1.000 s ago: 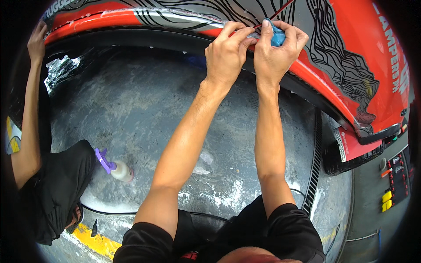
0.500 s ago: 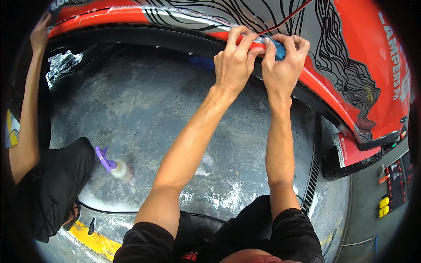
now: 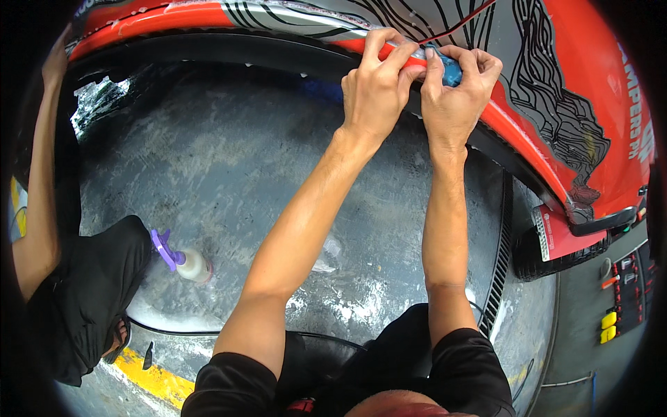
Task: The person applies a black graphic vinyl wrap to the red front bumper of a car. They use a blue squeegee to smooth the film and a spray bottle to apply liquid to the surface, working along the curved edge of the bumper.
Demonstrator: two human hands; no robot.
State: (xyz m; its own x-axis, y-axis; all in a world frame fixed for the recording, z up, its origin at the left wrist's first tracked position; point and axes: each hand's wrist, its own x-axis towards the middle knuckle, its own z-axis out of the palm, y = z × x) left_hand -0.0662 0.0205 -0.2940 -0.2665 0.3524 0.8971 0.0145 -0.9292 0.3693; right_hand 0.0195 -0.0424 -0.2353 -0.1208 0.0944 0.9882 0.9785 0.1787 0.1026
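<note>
A car's lower side panel (image 3: 132,28) curves across the top, red with a grey section patterned in black lines, and wet along its edge. At that edge, the fingers and thumb of my left hand (image 3: 379,87) are bent and pressed together against the red strip; whatever they pinch is hidden. Close beside it, my right hand (image 3: 458,97) is closed round a small glossy blue piece (image 3: 449,71), its kind mostly covered by the fingers, held against the panel. A thin dark-red line (image 3: 462,26) runs up the panel from near the hands.
Another person's arm (image 3: 42,181) reaches the panel at far left, their knee (image 3: 114,257) bent below. A spray bottle with purple trigger (image 3: 193,265) stands on the wet grey floor. A black hose (image 3: 187,333), a drain grate (image 3: 499,257) and a tyre (image 3: 531,254) are around.
Both my hands have shifted slightly right in the picture, still closed at the panel edge. The view has moved a little too. The other person's hand has moved slightly left and down.
</note>
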